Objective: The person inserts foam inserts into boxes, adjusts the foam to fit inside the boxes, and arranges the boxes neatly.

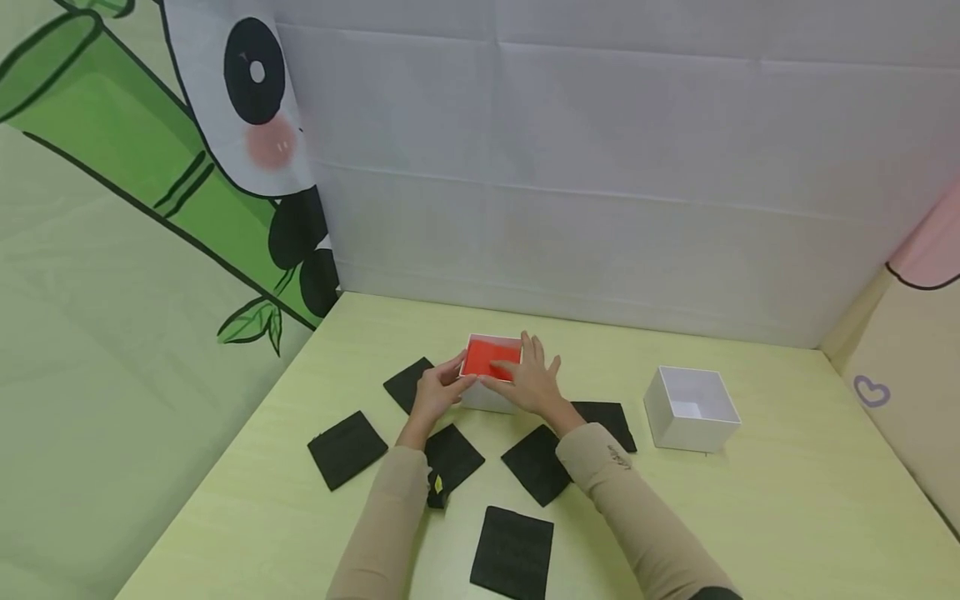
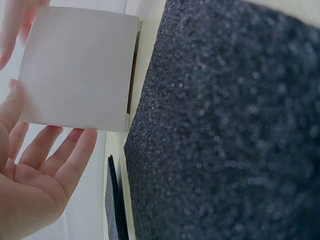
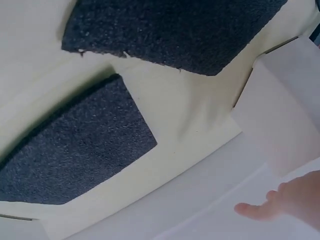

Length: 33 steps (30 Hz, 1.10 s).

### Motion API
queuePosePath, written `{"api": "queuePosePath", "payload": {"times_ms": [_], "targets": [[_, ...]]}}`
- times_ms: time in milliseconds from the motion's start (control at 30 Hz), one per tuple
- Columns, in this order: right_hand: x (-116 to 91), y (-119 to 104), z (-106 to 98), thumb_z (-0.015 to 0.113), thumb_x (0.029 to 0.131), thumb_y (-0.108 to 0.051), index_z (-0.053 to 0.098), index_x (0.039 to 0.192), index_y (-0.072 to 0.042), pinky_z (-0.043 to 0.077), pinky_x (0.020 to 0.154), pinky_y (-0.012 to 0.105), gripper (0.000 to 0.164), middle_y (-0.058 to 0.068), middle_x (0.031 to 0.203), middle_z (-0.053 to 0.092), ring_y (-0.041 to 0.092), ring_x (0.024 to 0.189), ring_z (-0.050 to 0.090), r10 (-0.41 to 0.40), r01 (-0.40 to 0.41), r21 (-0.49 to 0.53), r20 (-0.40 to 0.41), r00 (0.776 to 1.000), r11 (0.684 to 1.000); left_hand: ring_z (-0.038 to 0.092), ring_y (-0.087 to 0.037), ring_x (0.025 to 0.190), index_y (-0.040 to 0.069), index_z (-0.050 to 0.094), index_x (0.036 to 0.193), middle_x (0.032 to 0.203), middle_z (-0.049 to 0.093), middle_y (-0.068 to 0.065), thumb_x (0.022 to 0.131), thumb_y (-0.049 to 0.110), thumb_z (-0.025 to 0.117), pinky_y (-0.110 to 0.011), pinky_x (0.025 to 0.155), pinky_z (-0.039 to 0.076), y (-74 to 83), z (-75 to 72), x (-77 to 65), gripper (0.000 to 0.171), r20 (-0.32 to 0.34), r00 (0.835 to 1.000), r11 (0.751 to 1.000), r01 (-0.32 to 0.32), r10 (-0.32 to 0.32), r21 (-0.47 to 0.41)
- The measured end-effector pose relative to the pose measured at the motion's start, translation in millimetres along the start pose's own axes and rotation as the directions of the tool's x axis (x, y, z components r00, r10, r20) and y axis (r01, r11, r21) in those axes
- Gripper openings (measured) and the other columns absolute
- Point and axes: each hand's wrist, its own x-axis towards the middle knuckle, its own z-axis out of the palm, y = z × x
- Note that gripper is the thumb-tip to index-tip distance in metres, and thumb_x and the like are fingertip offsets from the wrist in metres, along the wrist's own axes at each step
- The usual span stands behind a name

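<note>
A white open-topped box (image 1: 486,400) stands toward the back of the table, with a flat red square piece (image 1: 480,357) filling its opening. My left hand (image 1: 437,390) holds the box by its near left corner, thumb at the front rim and fingers along the left side; the left wrist view shows them against the plain white wall (image 2: 80,70). Over the right part of the box, my right hand (image 1: 534,385) spreads its fingers. Its index finger touches the red piece, and its thumb lies by the front rim. Only part of this hand (image 3: 295,197) shows in the right wrist view.
A second white box (image 1: 678,433), open at the top, stands to the right. Black foam-like squares lie around the hands, including one at left (image 1: 347,450), one in front (image 1: 512,550) and one under the right forearm (image 1: 536,467). A white cloth wall (image 1: 600,250) closes the back.
</note>
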Motion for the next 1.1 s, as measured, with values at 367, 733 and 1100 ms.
{"api": "queuePosePath", "payload": {"times_ms": [367,733,1100], "targets": [[0,-6,4,0.042,0.08,-0.065,0.058,0.122,-0.025,-0.005,0.089,0.07,0.06,0.019,0.144,0.017,0.037,0.131,0.003,-0.045,0.044,-0.19,-0.005,0.999,0.981,0.057,-0.024,0.101,0.021,0.051,0.128,0.117,0.057,-0.012,0.081,0.019,0.066,-0.038,0.07,0.051,0.3,0.2,-1.5,0.049,0.004,1.0,1.0,-0.011,0.011,-0.029],[3,-11,4,0.035,0.078,-0.071,0.06,0.117,-0.032,-0.009,0.086,0.07,0.061,0.017,0.144,0.016,0.038,0.131,0.0,-0.005,0.012,-0.259,0.027,1.0,0.966,0.056,-0.031,0.101,0.008,0.046,0.131,0.119,0.052,-0.021,0.085,0.011,0.062,-0.047,0.074,0.048,35.1,-4.7,-22.5,0.049,0.036,0.999,0.999,-0.026,0.027,-0.021],[2,-10,5,0.044,0.081,-0.063,0.062,0.118,-0.021,-0.001,0.088,0.071,0.058,0.019,0.145,0.013,0.039,0.13,0.007,-0.033,0.036,-0.132,0.023,0.999,0.991,0.054,-0.032,0.105,0.006,0.045,0.132,0.12,0.051,-0.022,0.085,0.012,0.062,-0.046,0.075,0.048,35.1,-6.5,-22.8,0.05,0.041,0.999,1.0,-0.025,0.026,-0.015]]}}
